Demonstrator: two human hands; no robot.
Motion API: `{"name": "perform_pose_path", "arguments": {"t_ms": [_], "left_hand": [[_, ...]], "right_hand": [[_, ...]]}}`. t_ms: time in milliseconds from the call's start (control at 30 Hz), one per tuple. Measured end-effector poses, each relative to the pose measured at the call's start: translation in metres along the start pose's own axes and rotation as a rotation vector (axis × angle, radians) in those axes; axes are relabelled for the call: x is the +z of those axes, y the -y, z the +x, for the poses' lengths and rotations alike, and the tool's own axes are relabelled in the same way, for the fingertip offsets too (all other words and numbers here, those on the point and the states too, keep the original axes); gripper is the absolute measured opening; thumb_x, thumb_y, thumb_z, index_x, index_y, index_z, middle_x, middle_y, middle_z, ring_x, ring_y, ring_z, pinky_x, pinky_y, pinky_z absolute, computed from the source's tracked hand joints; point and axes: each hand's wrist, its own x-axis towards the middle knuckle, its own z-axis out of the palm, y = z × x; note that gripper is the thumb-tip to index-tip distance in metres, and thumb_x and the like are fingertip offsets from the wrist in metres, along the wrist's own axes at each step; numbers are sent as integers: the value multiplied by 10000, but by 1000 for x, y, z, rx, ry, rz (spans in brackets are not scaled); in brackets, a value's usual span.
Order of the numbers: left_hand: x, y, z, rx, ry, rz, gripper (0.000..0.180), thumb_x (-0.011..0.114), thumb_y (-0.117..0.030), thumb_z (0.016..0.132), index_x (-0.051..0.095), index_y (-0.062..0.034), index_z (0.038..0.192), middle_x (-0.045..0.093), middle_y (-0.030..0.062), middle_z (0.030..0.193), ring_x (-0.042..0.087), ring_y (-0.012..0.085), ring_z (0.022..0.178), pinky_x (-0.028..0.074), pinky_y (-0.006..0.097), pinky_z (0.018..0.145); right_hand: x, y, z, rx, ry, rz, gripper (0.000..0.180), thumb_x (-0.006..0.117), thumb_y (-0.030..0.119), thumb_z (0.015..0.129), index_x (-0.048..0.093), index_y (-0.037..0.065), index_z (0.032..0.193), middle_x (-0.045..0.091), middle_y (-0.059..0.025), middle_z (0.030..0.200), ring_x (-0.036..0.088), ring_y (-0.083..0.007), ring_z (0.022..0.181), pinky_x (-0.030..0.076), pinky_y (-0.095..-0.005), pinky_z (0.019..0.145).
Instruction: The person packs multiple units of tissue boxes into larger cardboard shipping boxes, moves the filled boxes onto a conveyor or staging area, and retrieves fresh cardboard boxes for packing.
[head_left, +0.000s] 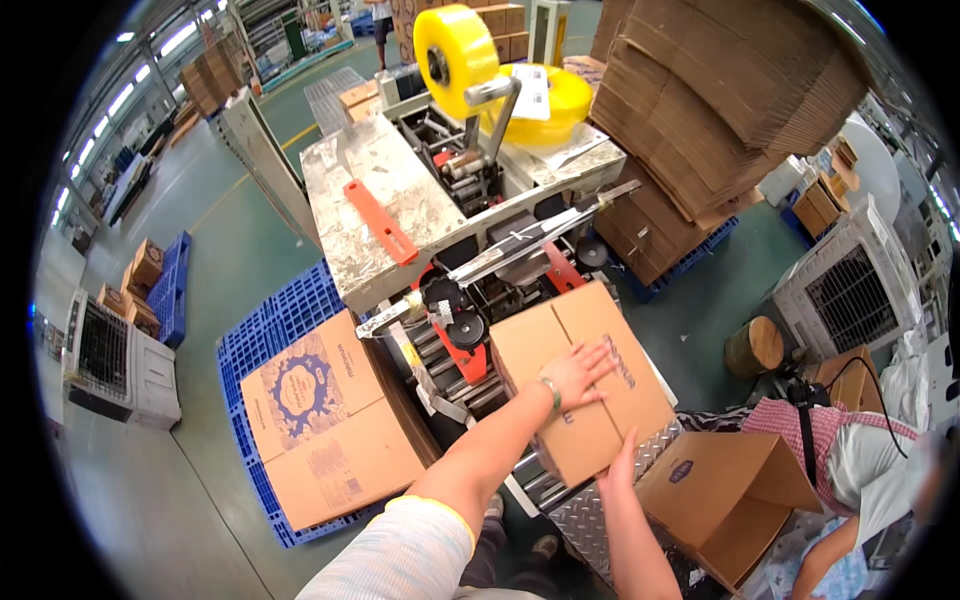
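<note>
Resting the left hand (580, 375) palm-down on the closed box (590, 425), with fingers spread toward 2 o'clock and gripping nothing; probably laid flat there to keep the flaps down and the load steady. Setting the right hand (620, 462) against the near end at 5 o'clock, with thumb over the edge, perhaps for guiding or squaring; impossible to say whether gripping, with the other fingers largely out of sight.

Located just right of the middle of the view, apparently on the rollers (430, 350), close to the tape machine (420, 200) at 11 o'clock; likely placed so as to line up with the gap there. Pointing one short end toward 11 o'clock and the other toward 5. Running lengthwise along that same line, parallel to the seam, and seemingly level.

Find a yellow tape roll (465, 50) at 12 o'clock, mounted upright, presumably for free unwinding. Find flattened boxes (330, 440) at 9 o'clock, piled on a blue pallet (285, 312), presumably to stay tidy and off the floor. Find an open box (690, 480) just beside, at 4 o'clock.
</note>
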Motion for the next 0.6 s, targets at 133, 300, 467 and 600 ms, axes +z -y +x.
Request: {"name": "perform_pose_path", "arguments": {"t_ms": [133,300,467,600], "left_hand": [[-2,38,-3,-200,-114,-98,724,504,-492,997,388,-12,1526,378,187,1596,299,320,1513,222,467,1246],[-16,40,-58,-232,-243,-106,659,561,-390,983,441,46,1461,433,219,1545,351,359,1478,256,475,1235],[1,-5,-242,-457,-332,-222,443,643,-209,934,575,-36,1337,520,186,1434,429,349,1417,299,517,1213],[83,-28,-402,-684,63,-132,467,632,-135,846,602,-36,1301,521,181,1440,435,341,1408,309,505,1206]], "right_hand": [[68,3,39,-452,-271,-381,705,507,394,1069,210,12,1581,402,-233,1537,507,-350,1334,426,-439,1110],[102,-9,82,-705,-332,-773,628,447,307,1092,213,-32,1567,433,-298,1488,505,-394,1321,428,-437,1086],[153,-15,104,-660,-324,-824,583,411,277,1097,205,-3,1564,420,-300,1505,507,-419,1324,421,-427,1108],[189,17,74,9,304,-444,889,368,666,1022,63,91,1628,80,-131,1701,121,-297,1557,132,-647,1194]]}}
